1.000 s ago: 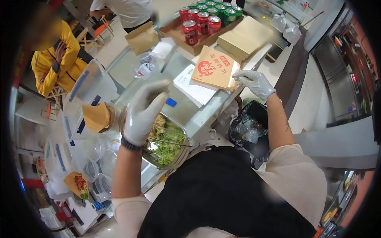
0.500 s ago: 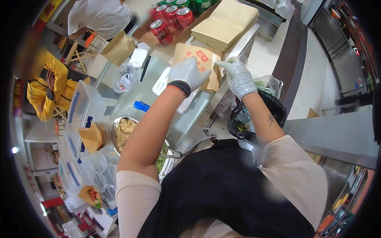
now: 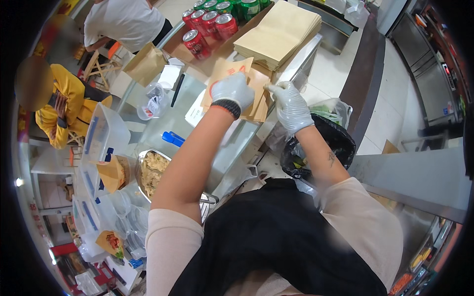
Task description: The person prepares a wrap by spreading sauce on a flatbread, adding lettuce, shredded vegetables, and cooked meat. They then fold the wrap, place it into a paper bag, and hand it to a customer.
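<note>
Two gloved hands work at the far part of the tabletop [image 3: 195,89], over a small pile of brown paper bags [image 3: 257,91]. The person's left hand [image 3: 232,91] looks curled closed on the top printed bag [image 3: 217,74], whose upper corner stands up beyond the knuckles; the fingertips themselves are hidden behind the back of the glove. The right hand [image 3: 291,103] is just beside the pile's right edge, thumb and fingers drawn to a narrow gap; whether they pinch any paper cannot be told. As far as shows, the printed bag seems partly lifted from those under it, but not wholly clear of them, and no filling can be seen in it. The rest of the pile lies beneath, and a thicker stack of plain brown paper [image 3: 279,29] lies beyond, beside the box of cans [image 3: 212,24], with no hand on it. Nearer the person, the metal tray holds pale shredded food [image 3: 153,172], untouched by either hand, the left forearm crossing over its side. One brown paper pocket [image 3: 112,172] stands left of that tray, seemingly already filled.
</note>
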Action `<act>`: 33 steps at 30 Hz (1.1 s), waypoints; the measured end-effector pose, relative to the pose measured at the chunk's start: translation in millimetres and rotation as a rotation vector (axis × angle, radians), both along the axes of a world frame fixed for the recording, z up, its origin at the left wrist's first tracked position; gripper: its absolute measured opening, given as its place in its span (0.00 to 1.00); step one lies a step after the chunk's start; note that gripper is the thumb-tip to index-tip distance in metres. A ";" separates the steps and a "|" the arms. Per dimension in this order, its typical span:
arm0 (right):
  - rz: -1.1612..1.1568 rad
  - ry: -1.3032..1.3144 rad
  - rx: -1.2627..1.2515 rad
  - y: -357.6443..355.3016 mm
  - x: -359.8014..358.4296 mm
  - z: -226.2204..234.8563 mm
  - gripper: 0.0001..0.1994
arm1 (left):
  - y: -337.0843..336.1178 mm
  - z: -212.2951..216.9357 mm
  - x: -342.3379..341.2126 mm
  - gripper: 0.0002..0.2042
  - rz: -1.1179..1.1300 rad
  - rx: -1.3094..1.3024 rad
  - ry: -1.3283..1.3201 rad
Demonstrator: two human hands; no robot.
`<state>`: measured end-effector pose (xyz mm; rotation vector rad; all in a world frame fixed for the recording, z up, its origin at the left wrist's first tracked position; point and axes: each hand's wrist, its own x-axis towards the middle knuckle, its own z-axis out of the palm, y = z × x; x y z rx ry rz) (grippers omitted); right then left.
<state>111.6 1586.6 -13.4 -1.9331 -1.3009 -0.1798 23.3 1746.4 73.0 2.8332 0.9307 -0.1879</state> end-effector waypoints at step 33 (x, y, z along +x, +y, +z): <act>1.180 0.694 0.023 107.2 -211.0 21.7 0.27 | -16.5 72.1 -304.7 0.39 0.187 -1.332 -1.961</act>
